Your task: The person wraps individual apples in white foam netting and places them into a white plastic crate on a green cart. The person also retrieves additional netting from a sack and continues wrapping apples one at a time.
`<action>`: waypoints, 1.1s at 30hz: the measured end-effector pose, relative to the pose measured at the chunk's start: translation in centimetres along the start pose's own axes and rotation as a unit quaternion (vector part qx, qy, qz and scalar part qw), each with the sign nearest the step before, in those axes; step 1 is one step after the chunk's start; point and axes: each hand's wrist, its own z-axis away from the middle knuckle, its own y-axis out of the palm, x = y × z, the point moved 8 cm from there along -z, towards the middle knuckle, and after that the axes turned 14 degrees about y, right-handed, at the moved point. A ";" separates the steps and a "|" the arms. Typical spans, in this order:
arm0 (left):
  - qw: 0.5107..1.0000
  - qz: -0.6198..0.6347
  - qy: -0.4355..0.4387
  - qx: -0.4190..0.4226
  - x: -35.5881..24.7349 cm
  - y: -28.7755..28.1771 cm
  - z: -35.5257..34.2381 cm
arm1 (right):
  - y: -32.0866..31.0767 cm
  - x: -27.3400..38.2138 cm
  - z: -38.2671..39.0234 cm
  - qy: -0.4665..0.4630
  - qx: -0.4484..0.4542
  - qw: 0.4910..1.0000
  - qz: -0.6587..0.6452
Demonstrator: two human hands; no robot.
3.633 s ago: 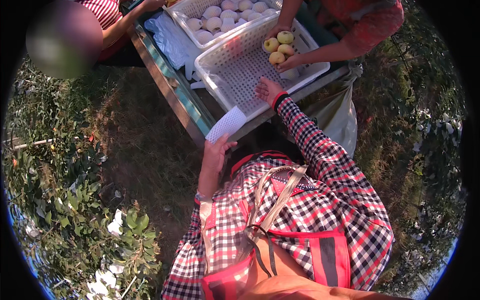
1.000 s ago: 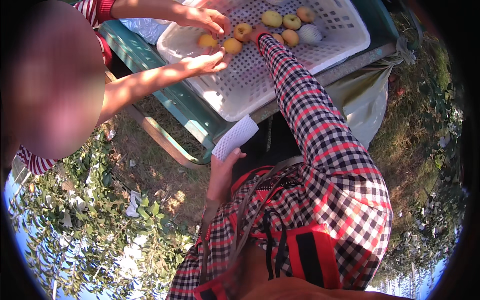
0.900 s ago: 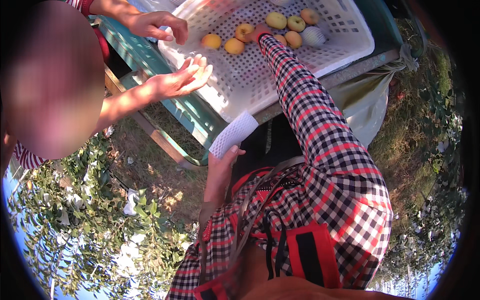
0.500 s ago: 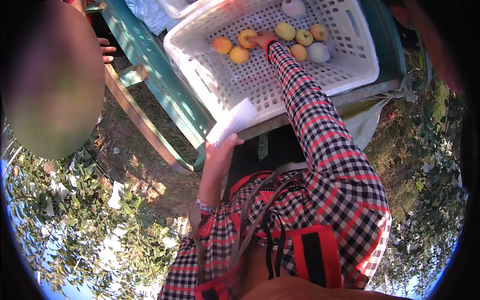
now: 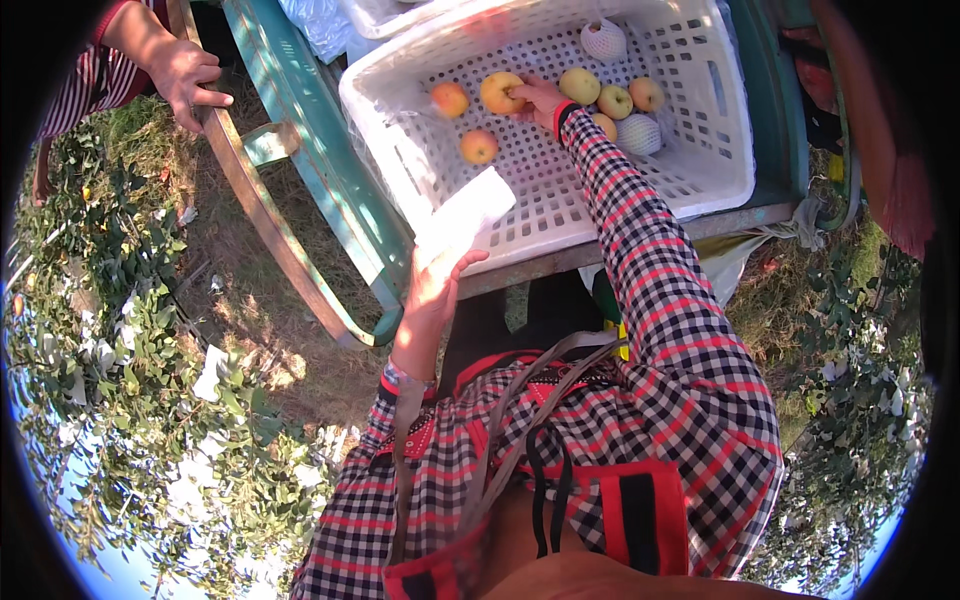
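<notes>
My right hand (image 5: 542,100) reaches into a white plastic crate (image 5: 540,228), its fingers closed on a yellow-orange apple (image 5: 499,92). Over the crate's near left corner, my left hand (image 5: 432,285) grips a white foam net sleeve (image 5: 468,210), whose free end points up toward the crate. Left of the held apple are a red-orange apple (image 5: 450,98) and, nearer me, another apple (image 5: 479,147). Several more apples, among them a pale yellow one (image 5: 579,85), lie right of my right hand. Two fruits sit in foam nets, one at the back (image 5: 604,41) and one nearer (image 5: 638,134).
The crate rests on a green metal frame (image 5: 320,170) with a rusty curved rail (image 5: 255,205). A co-worker's hand (image 5: 188,80) lies on that rail. Clear plastic bags (image 5: 318,25) are at the back left. Leafy branches (image 5: 130,380) fill the left side.
The apple in my right hand has come up and nearer. My left hand's fingers have spread somewhat around the sleeve. A large blurred shape at left is gone, showing the co-worker's hand and arm.
</notes>
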 end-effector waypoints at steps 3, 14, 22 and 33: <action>0.998 0.022 -0.023 -0.059 -0.2 0.1 -1.1 | 4.2 3.4 6.1 -0.026 0.055 0.995 0.076; 0.994 0.034 0.095 0.034 -6.7 8.5 -4.6 | 15.4 8.7 26.8 -0.400 0.101 0.844 0.342; 0.992 0.019 0.120 0.036 -8.2 9.6 -2.4 | 16.0 7.9 29.0 -0.362 0.124 0.888 0.255; 0.979 -0.173 0.111 0.007 -10.5 8.7 0.6 | 16.7 5.5 29.2 -0.370 0.102 0.900 0.207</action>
